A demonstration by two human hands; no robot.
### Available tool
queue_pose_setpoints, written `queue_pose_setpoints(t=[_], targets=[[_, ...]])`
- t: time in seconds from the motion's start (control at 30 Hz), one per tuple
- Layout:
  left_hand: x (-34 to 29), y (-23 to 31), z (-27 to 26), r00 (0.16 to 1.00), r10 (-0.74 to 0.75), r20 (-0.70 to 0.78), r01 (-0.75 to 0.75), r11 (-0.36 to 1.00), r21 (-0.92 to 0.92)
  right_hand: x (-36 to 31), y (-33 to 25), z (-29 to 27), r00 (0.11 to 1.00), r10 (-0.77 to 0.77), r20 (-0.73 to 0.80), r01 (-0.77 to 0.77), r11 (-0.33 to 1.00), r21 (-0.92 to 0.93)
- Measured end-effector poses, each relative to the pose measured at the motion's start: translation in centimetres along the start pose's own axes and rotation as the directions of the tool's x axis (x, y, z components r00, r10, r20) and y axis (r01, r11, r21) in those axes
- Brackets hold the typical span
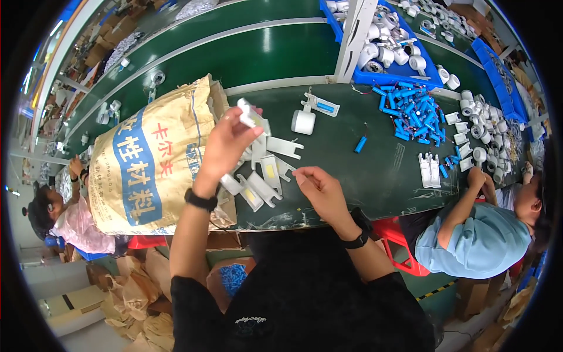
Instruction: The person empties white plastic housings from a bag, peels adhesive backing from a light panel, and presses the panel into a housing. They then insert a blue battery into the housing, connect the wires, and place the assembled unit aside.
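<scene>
My left hand [226, 144] is closed on a white plastic housing [253, 117], lifted over a loose pile of similar parts. In that pile, a white housing with a yellow patch [270, 171] lies beside other white plastic pieces [284, 147]. To the right of the pile is my right hand [322, 190], its fingers curled together close to the pile's edge; whatever is between the fingertips, if anything, is too small to make out. A white round lamp head [303, 121] stands beyond the pile, near an open white housing with a blue battery [326, 107].
A large printed paper sack [146, 164] stands at left. Many blue batteries [413, 114] are heaped right of centre, with a single battery [360, 144] nearer. White housings [430, 170] lie in front of a co-worker [475, 234]. A blue bin [387, 76] of lamp heads stands behind.
</scene>
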State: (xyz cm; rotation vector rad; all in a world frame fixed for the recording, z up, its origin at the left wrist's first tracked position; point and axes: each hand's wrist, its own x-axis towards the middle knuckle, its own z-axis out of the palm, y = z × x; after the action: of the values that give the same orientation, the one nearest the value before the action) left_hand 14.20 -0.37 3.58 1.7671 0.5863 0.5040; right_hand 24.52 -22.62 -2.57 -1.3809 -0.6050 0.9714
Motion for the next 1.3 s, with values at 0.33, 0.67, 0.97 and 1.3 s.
queue_pose_setpoints(t=[0.33, 0.67, 0.97, 1.3], targets=[[-10.9, -1.8, 5.9, 0.998, 0.0, -0.061, -0.045, 0.676, -0.735, -1.1, -2.0, 1.3, 0.998, -0.05, 0.038, 0.051, 0.998, -0.025], [-11.1, -2.5, 8.0, 0.995, -0.087, 0.055, 0.096, 0.594, -0.799, -3.1, -5.1, -0.8, 0.686, -0.634, 0.357, 0.648, 0.309, -0.696], [-11.3, -1.8, 8.8, 0.986, -0.141, 0.087, 0.156, 0.618, -0.771, -3.2, -4.1, -0.9, 0.674, -0.656, 0.339, 0.651, 0.311, -0.692], [-11.2, -2.5, 10.5, 0.939, -0.249, 0.237, 0.334, 0.505, -0.796, -3.4, -3.7, -3.5, 0.79, -0.606, 0.094, 0.498, 0.545, -0.674]])
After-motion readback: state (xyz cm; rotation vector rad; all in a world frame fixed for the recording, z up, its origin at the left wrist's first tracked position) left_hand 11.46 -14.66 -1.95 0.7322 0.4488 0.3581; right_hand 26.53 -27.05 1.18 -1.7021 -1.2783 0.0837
